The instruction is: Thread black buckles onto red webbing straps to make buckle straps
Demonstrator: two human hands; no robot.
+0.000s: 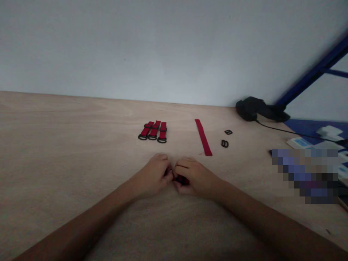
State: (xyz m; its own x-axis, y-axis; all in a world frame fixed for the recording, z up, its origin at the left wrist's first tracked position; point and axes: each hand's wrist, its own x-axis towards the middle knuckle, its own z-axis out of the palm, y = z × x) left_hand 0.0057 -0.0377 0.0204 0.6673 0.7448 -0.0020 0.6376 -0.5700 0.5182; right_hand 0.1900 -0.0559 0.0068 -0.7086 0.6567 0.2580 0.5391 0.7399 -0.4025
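Observation:
My left hand (157, 175) and my right hand (194, 177) meet low over the wooden table, fingers closed in a pinch. Between them is a small piece of dark red strap (181, 178), mostly covered by the fingers; whether a buckle is on it, I cannot tell. Beyond my left hand lie three red straps (153, 131) side by side, each with a black slider and a black ring at the near end. A flat red strip of webbing (203, 137) lies past my right hand. Farther right are a black slider (228, 132) and a black ring-like buckle (224, 144).
The wooden table (67, 145) runs back to a pale wall (163, 50). At its back right lies a black object (258, 108) with a cable (288, 129). Papers (300, 143) and a blurred-out patch sit at the right, near a blue metal frame (312, 70).

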